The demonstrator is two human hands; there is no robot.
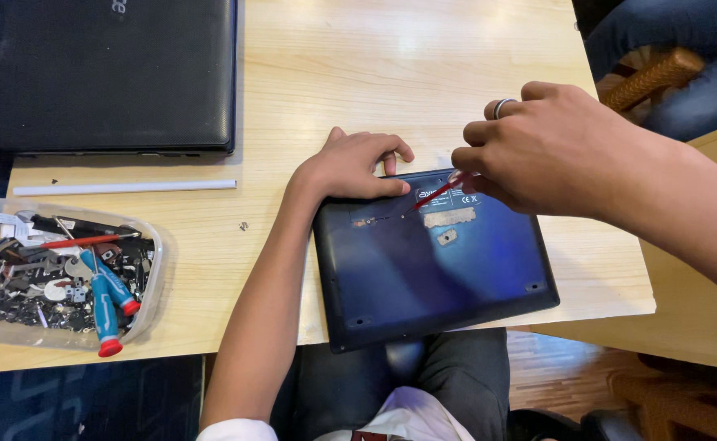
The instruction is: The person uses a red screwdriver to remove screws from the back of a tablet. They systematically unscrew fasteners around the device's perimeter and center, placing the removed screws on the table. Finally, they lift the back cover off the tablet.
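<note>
Here the right hand (550, 151) grasps a red screwdriver (440, 191) beside the pale label (449, 216); the left hand (354, 167) lies released on the upturned laptop (432, 269).

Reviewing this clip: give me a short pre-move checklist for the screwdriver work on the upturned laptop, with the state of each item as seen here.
1. Left hand steadies the upturned laptop at its far edge: ok.
2. Right hand has a grip on the red screwdriver: ok.
3. Screwdriver tip seated in a screw: cannot tell, too small.
4. Laptop fully supported: not ok, its near edge overhangs the wooden table above the lap.
5. Parts tray with spare screwdrivers within the left hand's reach: ok, likely.
6. Loose screw on the table accounted for: not ok, it lies outside the tray.
</note>
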